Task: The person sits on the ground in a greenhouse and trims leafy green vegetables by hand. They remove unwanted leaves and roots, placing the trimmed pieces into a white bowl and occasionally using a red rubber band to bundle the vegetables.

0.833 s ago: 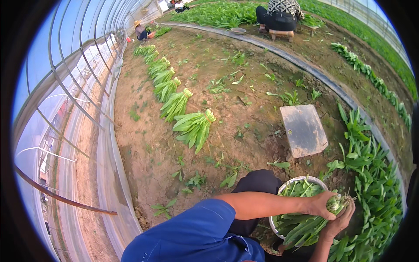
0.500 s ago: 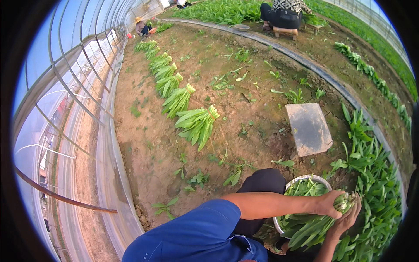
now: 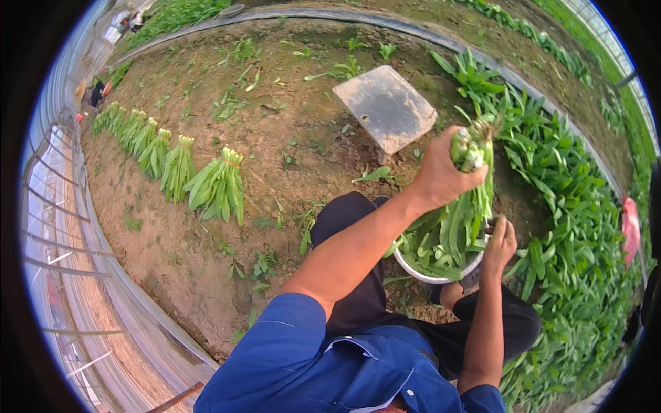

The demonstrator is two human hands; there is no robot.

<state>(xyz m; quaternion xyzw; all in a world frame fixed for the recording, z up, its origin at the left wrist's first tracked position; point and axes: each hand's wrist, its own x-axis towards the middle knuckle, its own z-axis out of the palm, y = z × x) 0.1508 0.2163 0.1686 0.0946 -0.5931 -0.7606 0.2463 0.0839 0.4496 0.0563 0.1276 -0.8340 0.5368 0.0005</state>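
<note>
My left hand (image 3: 443,171) is wrapped round a thick bunch of long-leaved greens (image 3: 480,199). Its pale cut stem ends point up, and a few stems with roots stick out at the top. The leaves hang down over a white-rimmed bucket (image 3: 441,278) between my knees, which has loose leaves in it. Just beside the bunch, at the bucket's right edge, my right hand (image 3: 501,248) has its fingers curled together. Something dark shows at its fingertips, too small to make out.
Tied bundles of greens (image 3: 219,184) stand in a row on the soil at left. A low board-topped stool (image 3: 387,110) is ahead of me. Dense uncut greens (image 3: 571,275) grow along the right, with a pink bag (image 3: 630,230) beyond. Plastic greenhouse sheeting (image 3: 103,296) bounds the left.
My view has turned right. The left hand has raised the bunch up and away from me, and my right hand has let go of the stem ends and dropped lower beside the bucket.
</note>
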